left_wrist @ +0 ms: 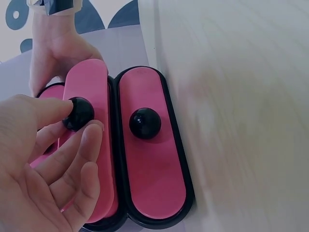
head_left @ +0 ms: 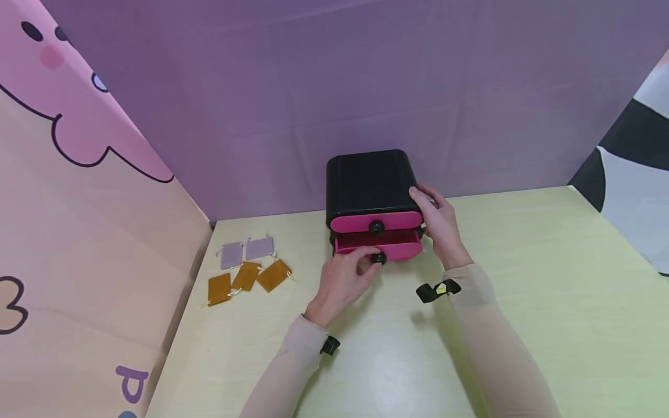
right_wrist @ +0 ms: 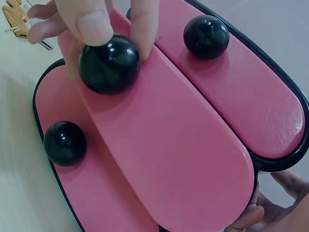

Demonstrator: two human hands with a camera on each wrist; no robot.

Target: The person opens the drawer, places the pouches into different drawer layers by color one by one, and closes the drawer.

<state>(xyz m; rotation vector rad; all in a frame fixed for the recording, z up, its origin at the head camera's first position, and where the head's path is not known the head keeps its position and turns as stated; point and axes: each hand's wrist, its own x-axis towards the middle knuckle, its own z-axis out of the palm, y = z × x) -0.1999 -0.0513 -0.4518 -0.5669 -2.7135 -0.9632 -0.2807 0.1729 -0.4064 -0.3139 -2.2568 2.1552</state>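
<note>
A small black drawer cabinet [head_left: 371, 180] with pink drawer fronts and round black knobs stands near the back of the table. The middle drawer [right_wrist: 178, 159] is pulled partly out, while the top drawer [head_left: 347, 223] and the bottom drawer [left_wrist: 153, 179] sit closed. My left hand [head_left: 342, 281] pinches the middle drawer's knob [left_wrist: 79, 114] between thumb and fingers. On the cabinet's right side, my right hand [head_left: 441, 226] holds its edge, the fingers partly hidden. How much of the pulled drawer's inside is filled cannot be seen.
On the table's left lie two lavender drawstring pouches [head_left: 232, 255] and three mustard-brown drawstring pouches [head_left: 219, 289]. A purple cloth wall [head_left: 261, 116] rises just behind the cabinet. A printed panel [head_left: 104, 232] borders the table on the left.
</note>
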